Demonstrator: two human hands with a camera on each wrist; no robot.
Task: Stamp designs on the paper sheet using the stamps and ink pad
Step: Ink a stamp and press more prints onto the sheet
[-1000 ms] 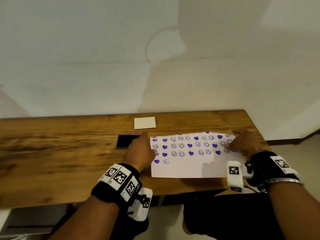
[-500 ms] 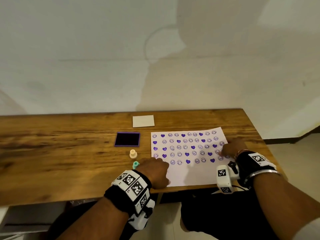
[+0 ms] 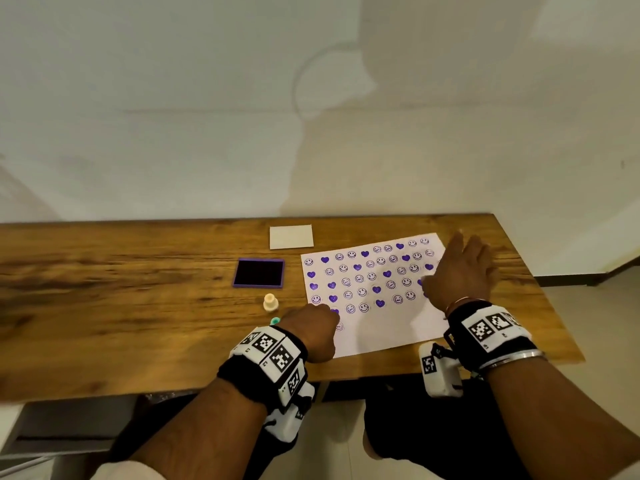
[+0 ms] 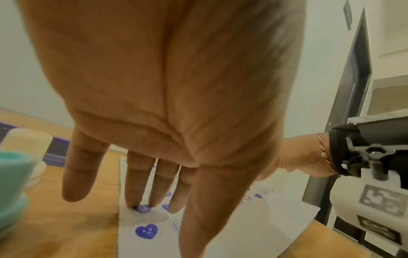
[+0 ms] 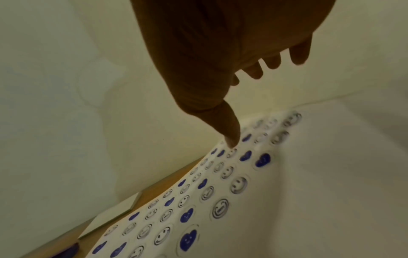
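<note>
A white paper sheet (image 3: 381,336) with rows of purple hearts and smiley prints lies slightly turned on the wooden table (image 3: 138,306). My left hand (image 3: 313,323) rests on its near left corner; in the left wrist view its straight fingers (image 4: 135,192) touch the paper (image 4: 253,227) beside a heart print. My right hand (image 3: 460,268) hovers open over the sheet's right edge, fingers spread and raised, its thumb (image 5: 229,132) pointing down at the paper (image 5: 309,192). A purple ink pad (image 3: 259,273), a cream stamp (image 3: 270,302) and a teal stamp (image 3: 275,321) stand left of the sheet; neither hand holds one.
A small white card (image 3: 291,236) lies behind the ink pad near the wall. The table's right edge (image 3: 540,289) is close to my right hand. The near edge runs just behind both wrists. Bare wood stretches to the left.
My left hand came back from the ink pad to the sheet's near left corner, uncovering the two stamps. The sheet has turned slightly. My right hand lifted its fingers off the paper.
</note>
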